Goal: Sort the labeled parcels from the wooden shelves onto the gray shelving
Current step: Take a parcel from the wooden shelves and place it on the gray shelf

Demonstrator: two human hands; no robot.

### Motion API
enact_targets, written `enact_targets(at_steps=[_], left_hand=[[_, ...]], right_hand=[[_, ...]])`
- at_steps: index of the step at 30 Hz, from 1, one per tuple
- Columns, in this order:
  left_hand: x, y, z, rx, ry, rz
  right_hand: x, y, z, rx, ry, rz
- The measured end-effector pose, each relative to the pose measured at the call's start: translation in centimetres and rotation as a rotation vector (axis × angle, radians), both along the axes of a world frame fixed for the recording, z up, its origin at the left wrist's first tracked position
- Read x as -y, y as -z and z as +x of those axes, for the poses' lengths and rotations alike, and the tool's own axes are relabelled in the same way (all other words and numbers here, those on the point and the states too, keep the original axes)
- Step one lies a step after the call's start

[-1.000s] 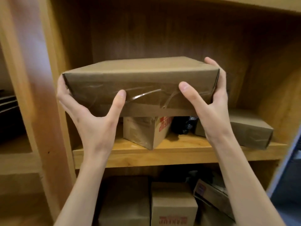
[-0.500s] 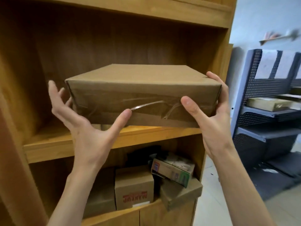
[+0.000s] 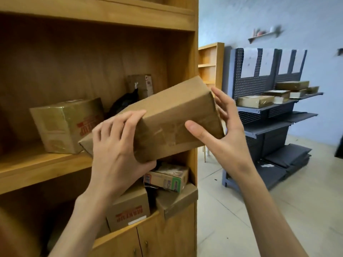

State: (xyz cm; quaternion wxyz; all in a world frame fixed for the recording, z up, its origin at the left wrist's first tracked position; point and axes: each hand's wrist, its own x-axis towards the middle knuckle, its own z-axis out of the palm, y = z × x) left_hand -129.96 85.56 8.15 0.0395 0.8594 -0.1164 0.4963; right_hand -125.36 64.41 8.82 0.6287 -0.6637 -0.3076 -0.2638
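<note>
A flat brown cardboard parcel (image 3: 172, 117) is held tilted in the air in front of the wooden shelves (image 3: 42, 167), its right end raised. My left hand (image 3: 118, 145) grips its lower left end, fingers curled over the top face. At its right end, my right hand (image 3: 224, 130) has the thumb on the taped front face and the fingers behind the end. No label shows on the visible faces. The gray shelving (image 3: 269, 108) stands at the right against the wall and carries several parcels.
A taped box with red print (image 3: 65, 125), a black bag (image 3: 124, 104) and a small box (image 3: 141, 86) sit on the wooden shelf. More boxes (image 3: 130, 208) fill the shelf below. Pale tiled floor (image 3: 278, 210) lies between the two units.
The view has swung right, bringing the gray shelving nearer the middle. The parcel has turned from level to tilted, right end up, and my left hand has shifted onto its top.
</note>
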Motion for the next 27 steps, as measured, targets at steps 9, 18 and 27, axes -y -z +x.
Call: enact_targets(at_steps=[9,18,27], left_hand=[[-0.3,-0.5,-0.9,-0.138,0.500,-1.066],[-2.2,-0.2,-1.9,-0.267,0.667,-1.553],[-6.9,-0.1,-3.6,-0.469,0.628,-1.491]], right_hand=[[-0.2,0.9,-0.5,-0.279,-0.001,0.143],[-3.4,4.6,0.1,-0.519,0.135,0.280],[-1.4,4.0,1.9,-0.601,-0.146,0.072]])
